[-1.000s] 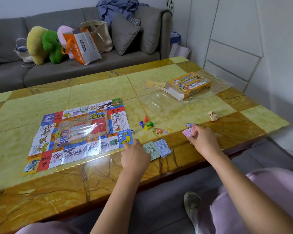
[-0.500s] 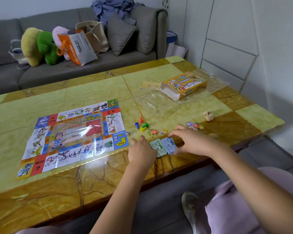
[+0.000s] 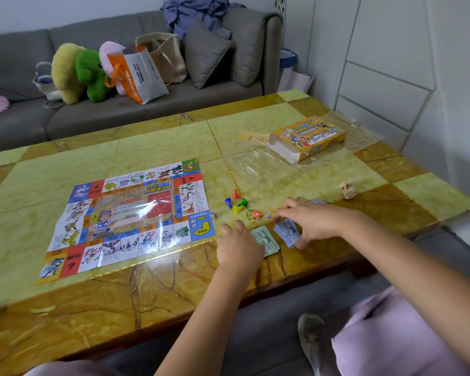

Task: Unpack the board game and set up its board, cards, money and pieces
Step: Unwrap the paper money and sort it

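Note:
The colourful game board (image 3: 130, 218) lies flat on the yellow marble table (image 3: 160, 147). Right of it stand red, blue, green and yellow pawns (image 3: 235, 202), a small die (image 3: 213, 215) and star-shaped tokens (image 3: 254, 214). My left hand (image 3: 238, 246) rests curled on the table, touching the edge of a green stack of money (image 3: 266, 241). My right hand (image 3: 314, 221) holds a blue stack of money (image 3: 286, 233) between fingers and thumb, just right of the green one. More coloured cards (image 3: 320, 202) peek out behind my right hand.
The yellow game box (image 3: 310, 137) lies open at the back right on clear plastic wrap, with a clear plastic tray (image 3: 255, 166) before it. A crumpled paper ball (image 3: 347, 189) sits to the right. A grey sofa (image 3: 147, 109) with bags and plush toys stands behind.
My right hand left the pink cards at the right and moved left to the blue money stack, now gripping it. My left hand shifted right to the green stack.

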A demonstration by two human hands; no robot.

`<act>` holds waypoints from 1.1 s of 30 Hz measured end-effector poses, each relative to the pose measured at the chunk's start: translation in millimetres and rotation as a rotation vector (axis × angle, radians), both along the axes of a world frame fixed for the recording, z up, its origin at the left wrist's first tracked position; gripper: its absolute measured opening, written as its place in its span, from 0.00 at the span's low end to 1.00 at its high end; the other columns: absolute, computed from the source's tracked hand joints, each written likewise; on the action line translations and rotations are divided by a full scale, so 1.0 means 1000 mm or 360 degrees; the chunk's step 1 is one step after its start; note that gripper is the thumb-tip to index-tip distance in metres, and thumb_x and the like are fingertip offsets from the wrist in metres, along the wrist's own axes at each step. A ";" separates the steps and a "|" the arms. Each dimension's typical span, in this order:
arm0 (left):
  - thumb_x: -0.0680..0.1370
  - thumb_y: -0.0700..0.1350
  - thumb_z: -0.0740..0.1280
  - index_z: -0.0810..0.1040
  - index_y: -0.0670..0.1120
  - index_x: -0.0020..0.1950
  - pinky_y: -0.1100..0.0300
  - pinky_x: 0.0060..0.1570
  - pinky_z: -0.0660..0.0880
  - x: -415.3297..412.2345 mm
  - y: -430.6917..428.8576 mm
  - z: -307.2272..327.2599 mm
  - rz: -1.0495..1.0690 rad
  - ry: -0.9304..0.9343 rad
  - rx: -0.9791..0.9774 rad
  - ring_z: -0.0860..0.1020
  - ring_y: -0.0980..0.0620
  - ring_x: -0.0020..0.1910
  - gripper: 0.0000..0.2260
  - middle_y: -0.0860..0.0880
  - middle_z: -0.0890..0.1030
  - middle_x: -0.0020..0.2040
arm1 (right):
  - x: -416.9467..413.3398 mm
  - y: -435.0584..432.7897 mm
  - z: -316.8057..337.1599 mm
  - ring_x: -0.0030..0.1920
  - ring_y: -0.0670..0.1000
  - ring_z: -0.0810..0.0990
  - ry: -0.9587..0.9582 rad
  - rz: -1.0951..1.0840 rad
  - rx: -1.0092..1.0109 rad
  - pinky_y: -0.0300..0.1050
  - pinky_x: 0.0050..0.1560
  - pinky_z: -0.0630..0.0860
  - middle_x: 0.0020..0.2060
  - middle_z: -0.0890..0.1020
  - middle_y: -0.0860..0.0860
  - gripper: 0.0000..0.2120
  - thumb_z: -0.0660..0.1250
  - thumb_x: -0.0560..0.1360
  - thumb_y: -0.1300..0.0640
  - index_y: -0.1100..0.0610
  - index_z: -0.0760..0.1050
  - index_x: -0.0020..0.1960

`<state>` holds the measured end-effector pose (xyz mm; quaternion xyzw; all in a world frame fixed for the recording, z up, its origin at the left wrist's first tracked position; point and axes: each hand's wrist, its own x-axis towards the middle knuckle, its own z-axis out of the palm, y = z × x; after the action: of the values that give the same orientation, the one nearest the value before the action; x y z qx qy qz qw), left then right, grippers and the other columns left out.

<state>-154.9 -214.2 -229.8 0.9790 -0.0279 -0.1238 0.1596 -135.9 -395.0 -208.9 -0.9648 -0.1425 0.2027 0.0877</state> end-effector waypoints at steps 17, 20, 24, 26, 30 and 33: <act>0.79 0.53 0.60 0.66 0.42 0.67 0.54 0.55 0.72 0.005 0.005 0.003 0.0039 -0.0017 -0.0226 0.73 0.44 0.59 0.21 0.43 0.68 0.63 | 0.004 -0.020 0.015 0.55 0.44 0.70 0.0124 -0.0193 0.0350 0.42 0.50 0.74 0.58 0.65 0.44 0.28 0.71 0.69 0.60 0.44 0.67 0.63; 0.80 0.50 0.60 0.68 0.45 0.67 0.55 0.57 0.70 0.017 0.024 0.005 0.0091 -0.0199 -0.0318 0.71 0.45 0.61 0.18 0.44 0.70 0.63 | 0.017 -0.005 0.017 0.53 0.39 0.72 -0.0192 -0.0243 0.0602 0.35 0.50 0.69 0.56 0.71 0.42 0.19 0.69 0.73 0.61 0.45 0.73 0.60; 0.78 0.45 0.63 0.70 0.46 0.67 0.57 0.57 0.69 0.038 0.047 0.003 0.0161 -0.0303 -0.0279 0.70 0.46 0.61 0.17 0.44 0.71 0.63 | 0.039 0.022 0.002 0.49 0.41 0.75 -0.0200 -0.0235 0.0585 0.38 0.51 0.74 0.54 0.75 0.43 0.17 0.71 0.73 0.58 0.49 0.76 0.61; 0.77 0.44 0.64 0.71 0.46 0.65 0.58 0.53 0.70 0.046 0.052 0.002 0.0180 -0.0291 -0.0289 0.73 0.47 0.58 0.16 0.46 0.73 0.62 | 0.049 0.032 -0.004 0.50 0.43 0.74 -0.0112 -0.0226 0.0510 0.36 0.47 0.70 0.52 0.74 0.42 0.21 0.74 0.71 0.54 0.51 0.75 0.63; 0.76 0.42 0.66 0.75 0.47 0.60 0.62 0.44 0.71 0.055 0.049 0.000 0.0045 -0.0276 -0.0346 0.75 0.53 0.48 0.12 0.49 0.78 0.55 | 0.063 0.046 -0.007 0.48 0.45 0.74 -0.0093 -0.0198 0.0506 0.37 0.45 0.69 0.49 0.74 0.45 0.21 0.77 0.67 0.53 0.50 0.78 0.59; 0.77 0.39 0.64 0.77 0.47 0.58 0.64 0.42 0.69 0.055 0.041 -0.005 -0.0094 -0.0266 -0.0390 0.74 0.54 0.44 0.11 0.50 0.79 0.53 | 0.068 0.053 -0.005 0.47 0.47 0.74 -0.0097 -0.0143 0.0432 0.39 0.43 0.70 0.50 0.75 0.46 0.20 0.77 0.67 0.55 0.49 0.79 0.57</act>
<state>-99.4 -172.7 -234.5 0.9578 -0.0847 -0.0422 0.2714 -68.2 -342.4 -213.8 -0.9552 -0.1278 0.1479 0.2220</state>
